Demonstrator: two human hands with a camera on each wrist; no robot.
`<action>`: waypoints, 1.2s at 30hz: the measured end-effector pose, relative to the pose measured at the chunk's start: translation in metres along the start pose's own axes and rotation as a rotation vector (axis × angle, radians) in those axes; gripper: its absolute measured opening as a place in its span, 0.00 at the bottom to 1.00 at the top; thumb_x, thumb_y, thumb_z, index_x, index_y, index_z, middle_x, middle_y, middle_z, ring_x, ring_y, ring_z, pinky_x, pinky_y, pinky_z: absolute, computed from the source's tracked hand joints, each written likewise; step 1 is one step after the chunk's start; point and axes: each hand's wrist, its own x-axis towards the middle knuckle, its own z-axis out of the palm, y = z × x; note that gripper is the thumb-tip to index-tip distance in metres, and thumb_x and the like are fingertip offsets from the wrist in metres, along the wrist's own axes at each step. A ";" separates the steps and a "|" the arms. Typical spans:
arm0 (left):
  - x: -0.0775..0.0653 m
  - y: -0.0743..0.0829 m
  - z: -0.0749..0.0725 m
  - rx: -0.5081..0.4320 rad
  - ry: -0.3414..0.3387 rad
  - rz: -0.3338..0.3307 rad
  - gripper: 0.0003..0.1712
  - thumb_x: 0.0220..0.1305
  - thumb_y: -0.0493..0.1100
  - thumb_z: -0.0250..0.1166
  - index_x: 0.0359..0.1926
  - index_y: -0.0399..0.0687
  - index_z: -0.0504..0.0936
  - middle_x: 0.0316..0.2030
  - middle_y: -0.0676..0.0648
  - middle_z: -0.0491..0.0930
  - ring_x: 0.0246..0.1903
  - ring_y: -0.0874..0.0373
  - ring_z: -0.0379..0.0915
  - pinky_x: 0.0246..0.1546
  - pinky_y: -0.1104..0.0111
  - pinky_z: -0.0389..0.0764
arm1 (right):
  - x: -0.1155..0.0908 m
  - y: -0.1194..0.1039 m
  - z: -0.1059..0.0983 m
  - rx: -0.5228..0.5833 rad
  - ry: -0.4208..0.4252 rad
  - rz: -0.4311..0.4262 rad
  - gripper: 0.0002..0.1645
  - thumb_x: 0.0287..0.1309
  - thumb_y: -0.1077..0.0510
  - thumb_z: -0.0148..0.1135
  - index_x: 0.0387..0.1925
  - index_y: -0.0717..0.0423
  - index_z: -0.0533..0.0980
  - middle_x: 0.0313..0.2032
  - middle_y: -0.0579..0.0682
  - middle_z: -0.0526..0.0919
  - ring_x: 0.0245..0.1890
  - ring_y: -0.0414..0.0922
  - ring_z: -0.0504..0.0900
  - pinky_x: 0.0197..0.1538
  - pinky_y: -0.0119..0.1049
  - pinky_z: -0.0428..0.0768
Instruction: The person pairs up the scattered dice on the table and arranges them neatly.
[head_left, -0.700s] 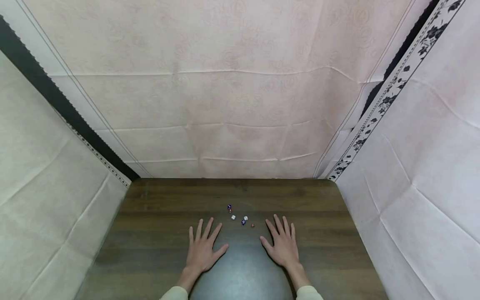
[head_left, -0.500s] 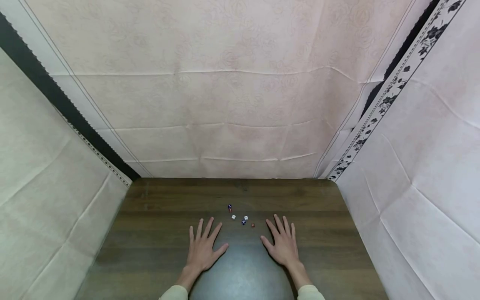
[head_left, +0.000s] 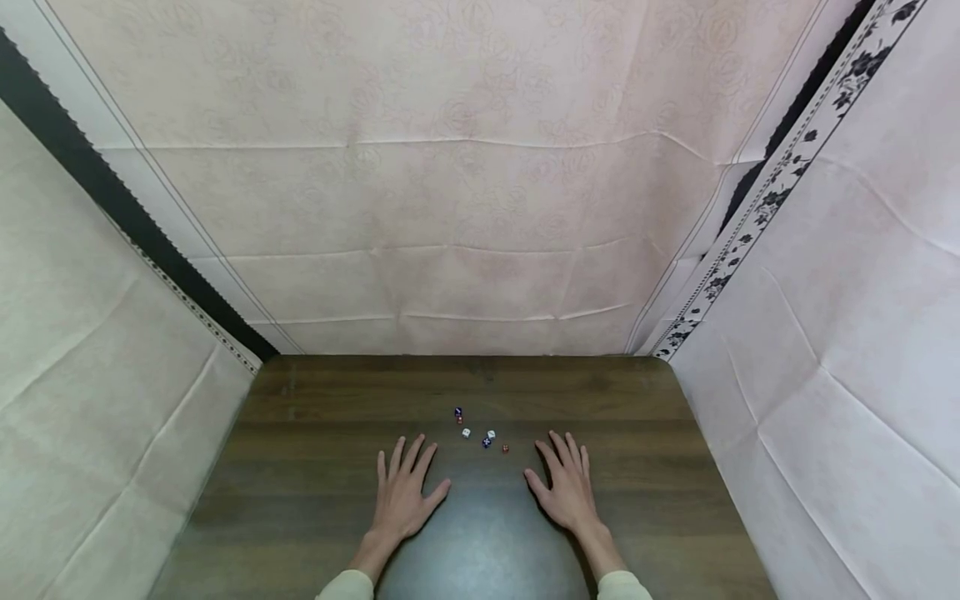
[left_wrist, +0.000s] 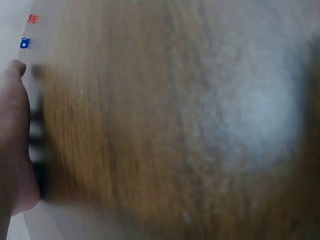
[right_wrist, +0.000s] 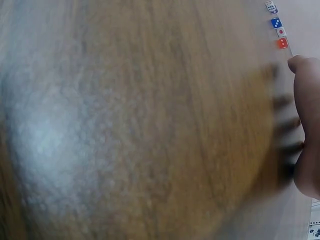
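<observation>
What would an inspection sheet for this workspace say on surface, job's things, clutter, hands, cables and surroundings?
Surface: brown, wood-grained table, shiny toward the near middle.
Job's things: six small dice on it: far blue die, far red die, left white die, right white die, near blue die, near red die.
Clutter: nothing seen.
Hands: left hand and right hand both have fingers spread, touch no dice and hold nothing.
Cables: nothing seen.
Surroundings: creased pale back covering; floral border on the right.
</observation>
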 end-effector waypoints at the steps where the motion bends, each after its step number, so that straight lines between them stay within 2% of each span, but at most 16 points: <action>1: 0.000 0.001 -0.001 0.003 -0.002 -0.005 0.43 0.73 0.68 0.72 0.80 0.56 0.78 0.83 0.40 0.72 0.86 0.29 0.58 0.80 0.19 0.53 | 0.000 0.000 0.000 0.012 0.010 -0.004 0.35 0.72 0.44 0.75 0.74 0.53 0.81 0.80 0.65 0.75 0.85 0.73 0.64 0.82 0.80 0.59; 8: 0.003 0.005 -0.007 -0.024 -0.011 -0.016 0.43 0.73 0.64 0.74 0.81 0.54 0.77 0.83 0.40 0.72 0.87 0.30 0.58 0.83 0.22 0.52 | 0.003 -0.003 0.002 0.086 0.044 -0.050 0.34 0.72 0.47 0.76 0.73 0.57 0.81 0.77 0.65 0.78 0.83 0.72 0.68 0.84 0.76 0.60; 15: 0.010 0.012 -0.003 -0.052 -0.010 0.004 0.41 0.75 0.63 0.74 0.81 0.53 0.78 0.82 0.39 0.74 0.86 0.30 0.60 0.83 0.23 0.55 | 0.010 -0.014 0.005 0.118 0.061 -0.081 0.30 0.72 0.50 0.77 0.70 0.57 0.84 0.73 0.61 0.82 0.80 0.68 0.74 0.78 0.71 0.73; 20: 0.015 0.018 0.000 -0.105 -0.007 0.007 0.38 0.76 0.60 0.73 0.79 0.51 0.79 0.79 0.39 0.77 0.84 0.30 0.63 0.83 0.24 0.56 | 0.014 -0.022 0.008 0.131 0.070 -0.104 0.27 0.72 0.51 0.78 0.67 0.58 0.85 0.70 0.61 0.85 0.77 0.67 0.77 0.77 0.69 0.76; 30: 0.022 0.029 0.007 -0.116 0.063 0.033 0.33 0.75 0.55 0.75 0.74 0.47 0.83 0.71 0.39 0.84 0.78 0.31 0.72 0.79 0.25 0.63 | 0.022 -0.026 0.019 0.102 0.116 -0.153 0.24 0.69 0.54 0.80 0.61 0.59 0.87 0.65 0.60 0.88 0.72 0.65 0.81 0.73 0.67 0.79; 36: 0.032 0.029 0.011 -0.120 0.095 0.034 0.30 0.76 0.54 0.75 0.72 0.46 0.85 0.68 0.38 0.86 0.75 0.32 0.75 0.78 0.26 0.66 | 0.030 -0.027 0.024 0.100 0.117 -0.156 0.22 0.68 0.54 0.82 0.58 0.59 0.88 0.62 0.59 0.89 0.70 0.65 0.83 0.74 0.65 0.79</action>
